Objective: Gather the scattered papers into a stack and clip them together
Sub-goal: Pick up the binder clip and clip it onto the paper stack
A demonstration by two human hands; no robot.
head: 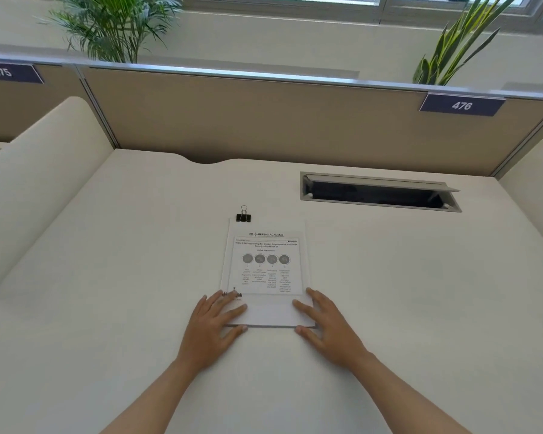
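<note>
The desk (138, 277) is showing a plain cream-white across the middle of the frame, with no pattern. At centre, the stack of papers (265, 270) is showing white with grey and black print — a row of four grey circles under a dark heading. At its upper left corner the binder clip (243, 217) is showing black with silver wire handles. Behind, the partition (264, 120) is showing flat tan with a silver top edge, and the number plates (461, 104) are showing dark navy with white digits. The plants (113, 23) at the top are showing green — the right one yellow-edged
</note>
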